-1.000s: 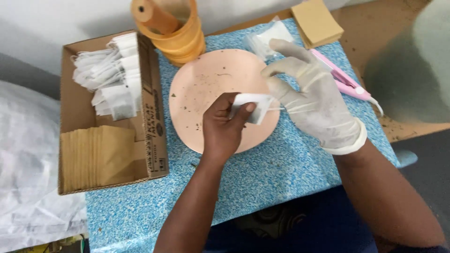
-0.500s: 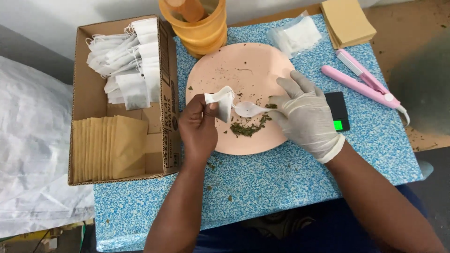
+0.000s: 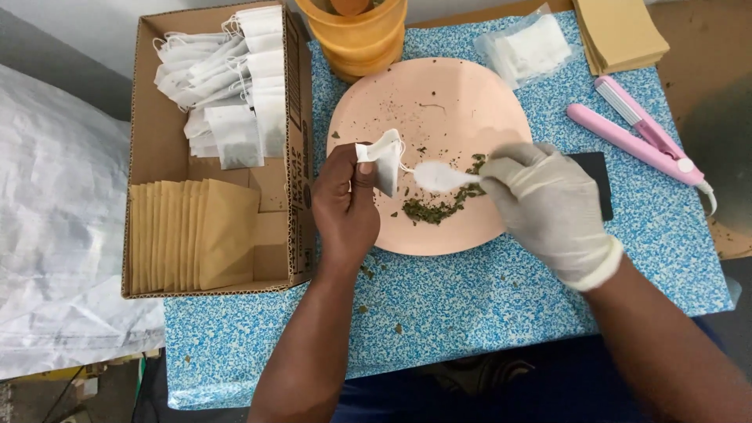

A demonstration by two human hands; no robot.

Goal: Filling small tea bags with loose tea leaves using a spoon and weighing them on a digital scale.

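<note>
Bare left hand (image 3: 345,207) pinching small white tea bag (image 3: 386,160) upright over pink plate (image 3: 470,94), mouth twd spoon, gloved right hand (image 3: 548,207) gripping white spoon (image 3: 439,176), long axis approx horizontal, bowl pointing left at bag, above loose green leaves (image 3: 435,210), cardboard box (image 3: 149,141) w/ bags at left.

The left hand (image 3: 345,205) has lifted the sachet (image 3: 385,159) clear of the right hand (image 3: 548,205); a second ago both were pressed together. The spoon (image 3: 440,177) has come away from the sachet and is now over the leaves (image 3: 435,207), which were hidden before.
</note>
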